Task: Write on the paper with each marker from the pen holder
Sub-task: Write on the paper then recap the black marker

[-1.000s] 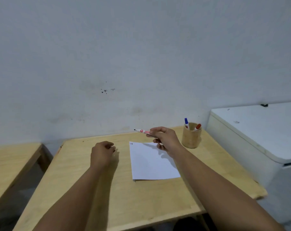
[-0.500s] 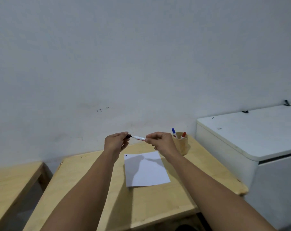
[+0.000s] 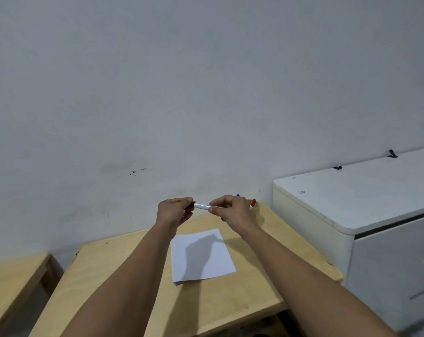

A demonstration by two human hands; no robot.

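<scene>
Both hands are raised above the far end of the wooden table [image 3: 123, 283], holding one white-barrelled marker [image 3: 202, 205] level between them. My left hand [image 3: 173, 211] pinches its dark cap end. My right hand [image 3: 230, 211] grips the other end of the barrel. A white sheet of paper [image 3: 202, 255] lies flat on the table below, shaded by the hands. The wooden pen holder [image 3: 255, 209] stands behind my right hand, mostly hidden, with a red-capped marker [image 3: 253, 203] and a blue-capped marker [image 3: 238, 195] poking out.
A white cabinet [image 3: 366, 210] with a flat top stands close on the right of the table. Another wooden table [image 3: 9, 283] stands at the left, with a gap between. A grey wall rises right behind the table.
My left hand rose from the table and closed on the marker's cap end. Both hands lifted the marker higher, and the camera view tilted upward.
</scene>
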